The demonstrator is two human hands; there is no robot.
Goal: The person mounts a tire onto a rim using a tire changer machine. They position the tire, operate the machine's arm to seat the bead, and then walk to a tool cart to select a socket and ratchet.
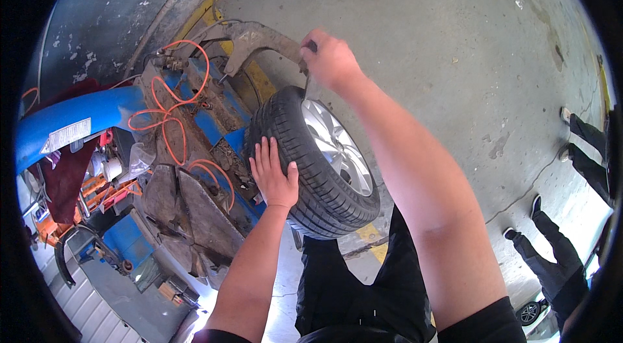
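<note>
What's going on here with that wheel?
A person has the left hand spread open against the tread of a black tire with a silver rim. The right hand is closed around the end of a curved metal arm. The tire stands on edge, slightly tilted, beside a worn blue machine with an orange hose looped over it. Other people stand off to the right.

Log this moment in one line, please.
left hand: spread on tyre | right hand: closed on curved metal arm | tyre: beside blue machine
</note>
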